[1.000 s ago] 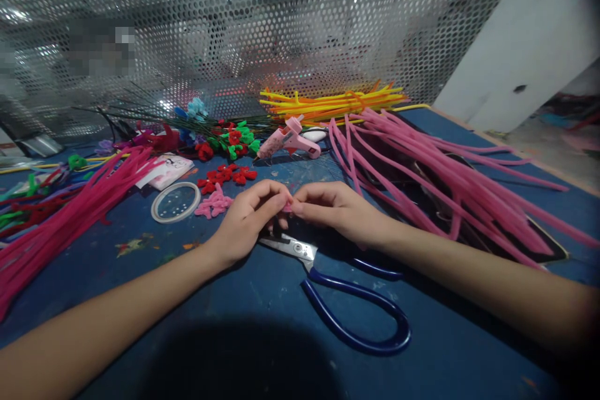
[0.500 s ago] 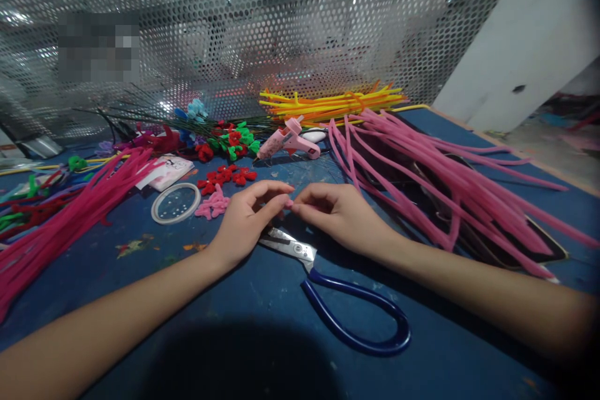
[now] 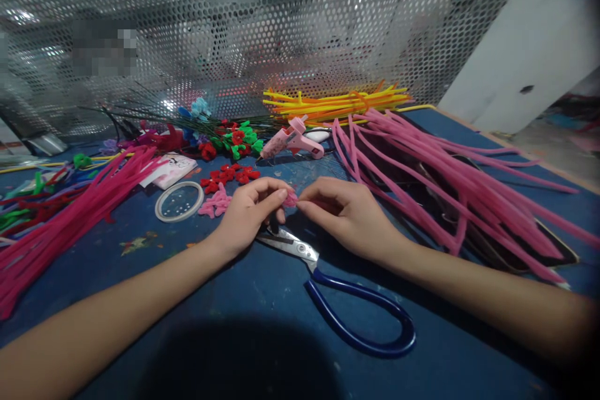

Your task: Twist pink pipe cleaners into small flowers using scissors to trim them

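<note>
Between my two hands is a small pink fuzzy piece (image 3: 290,199), bent from pipe cleaner. My left hand (image 3: 253,209) pinches it between thumb and fingers. My right hand (image 3: 344,212) has its thumb and index finger closed at the piece's right edge; whether they grip it is hard to tell. Scissors (image 3: 360,300) with blue handles lie on the table below the hands, their blade tips partly under my left hand. Left of that hand sit a pink pipe-cleaner shape (image 3: 215,202) and several red ones (image 3: 229,175).
A pink glue gun (image 3: 293,139) lies behind the hands. Pink pipe cleaners (image 3: 450,181) cover dark flat objects at right; magenta ones (image 3: 89,206) spread at left. A yellow and orange bundle (image 3: 337,103) stretches along the back. A round clear-centred ring (image 3: 179,202) lies at left.
The pink piece shows more between my hands, and my right fingers have drawn slightly right. The whole view has shifted a little.
</note>
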A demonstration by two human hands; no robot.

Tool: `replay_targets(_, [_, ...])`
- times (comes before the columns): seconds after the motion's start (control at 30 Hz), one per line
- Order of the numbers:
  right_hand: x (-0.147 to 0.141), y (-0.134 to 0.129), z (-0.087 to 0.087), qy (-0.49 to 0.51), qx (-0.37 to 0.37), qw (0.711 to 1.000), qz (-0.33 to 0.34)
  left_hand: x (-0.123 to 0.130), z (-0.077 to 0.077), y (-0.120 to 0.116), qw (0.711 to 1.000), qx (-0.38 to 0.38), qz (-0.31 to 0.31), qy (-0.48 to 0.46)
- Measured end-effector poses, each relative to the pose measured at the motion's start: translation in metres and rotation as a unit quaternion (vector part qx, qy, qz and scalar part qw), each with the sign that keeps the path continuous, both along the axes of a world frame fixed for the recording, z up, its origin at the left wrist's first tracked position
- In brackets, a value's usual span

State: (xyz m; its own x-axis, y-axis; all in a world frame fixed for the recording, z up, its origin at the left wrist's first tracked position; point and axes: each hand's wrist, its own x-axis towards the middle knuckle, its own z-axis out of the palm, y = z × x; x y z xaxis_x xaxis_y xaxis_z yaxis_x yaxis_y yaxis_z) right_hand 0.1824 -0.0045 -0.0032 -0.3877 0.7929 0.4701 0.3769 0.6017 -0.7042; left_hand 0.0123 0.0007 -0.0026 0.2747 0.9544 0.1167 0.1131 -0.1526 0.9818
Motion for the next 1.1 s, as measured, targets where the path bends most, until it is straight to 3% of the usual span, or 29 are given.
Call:
replay_targets(0.5, [0.0018,0.0025,-0.0013,-0.012,0.002,1.000,0.002,0.0014,0.0003,-0.0019,0.999,-0.013,0.026,-0.016])
replay_targets(0.93, [-0.0003,0.0052,-0.0026,0.018,-0.084,0.996,0.012,0.0033,0.0009,-0.0040,0.998,0.036,0.037,0.026])
replay_targets(1.1, [0.0001,0.0073,-0.0042,0.107,-0.104,0.989,-0.022,0.0023,0.0007,-0.0010,0.998,0.002,0.055,0.008])
